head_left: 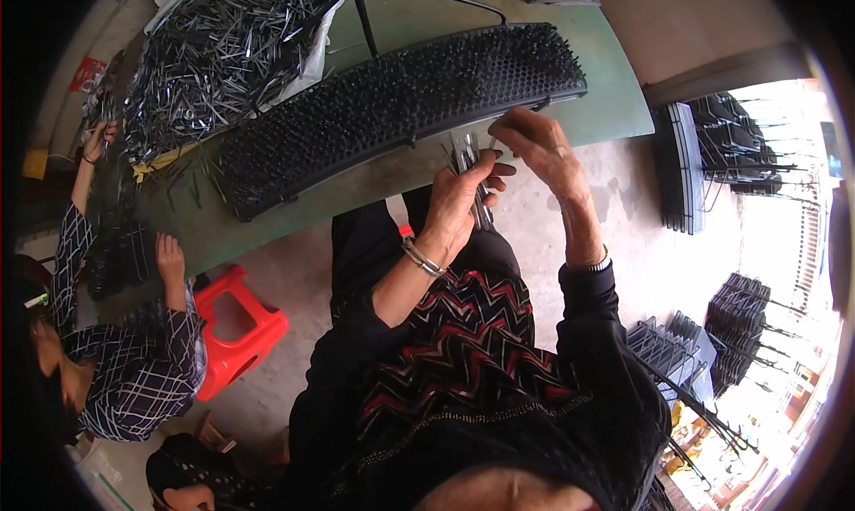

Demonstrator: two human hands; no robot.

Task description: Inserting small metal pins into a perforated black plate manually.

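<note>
A small manual workshop is shown, identified by a green worktable [619,88] on which a heap of thin dark strips [232,57] and a long, bristled black panel [401,101] are laid. Similar-looking dark frames [737,333] are stacked in batches at the bright right side. A co-worker [134,373] is seated at the worktable, above a bare grey floor [298,355].

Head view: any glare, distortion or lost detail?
Head view: far right blown out around the racks; same head view: black fisheye rim, table edge bowed; again head view: strips in the left hand glint, individual outlines hard to separate.
</note>
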